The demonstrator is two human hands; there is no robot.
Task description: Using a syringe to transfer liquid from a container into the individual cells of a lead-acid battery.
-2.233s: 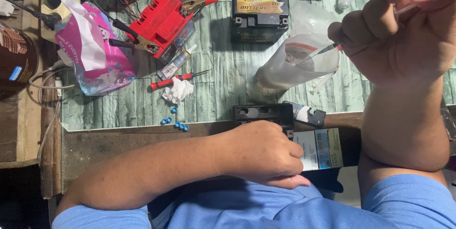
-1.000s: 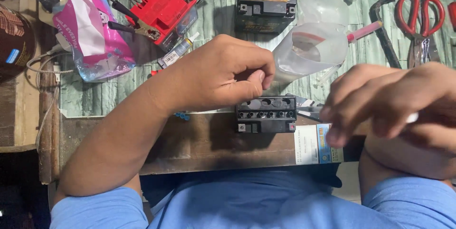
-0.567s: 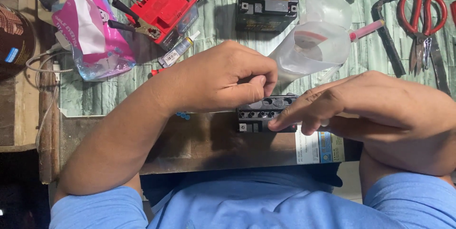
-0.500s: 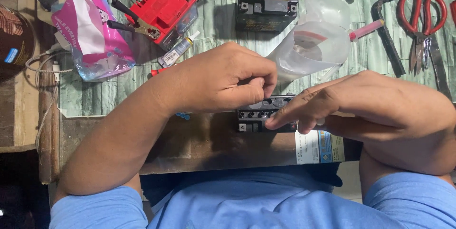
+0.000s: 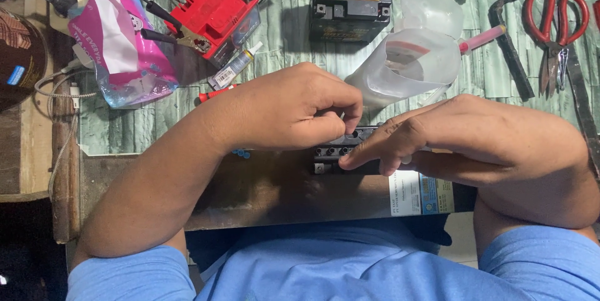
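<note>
Black rectangular battery (image 5: 340, 151) with open filler holes sits under both our hands at the bench edge. Our left hand (image 5: 294, 110) pinches closed at one hole and our right hand (image 5: 475, 138) presses fingertips on top; we judge careful cap seating comes next.

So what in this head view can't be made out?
- Black battery: mostly hidden under left hand and right hand.
- Whatever the left fingers pinch: covered by the fingers themselves.
- Blue bits: mostly behind the left wrist.
- Red scissors: one handle cut by the right edge.

Left hand (image 5: 294, 110) curled, fingers pinched, right hand (image 5: 462, 142) flat, forefinger extended, forearms angled inward
</note>
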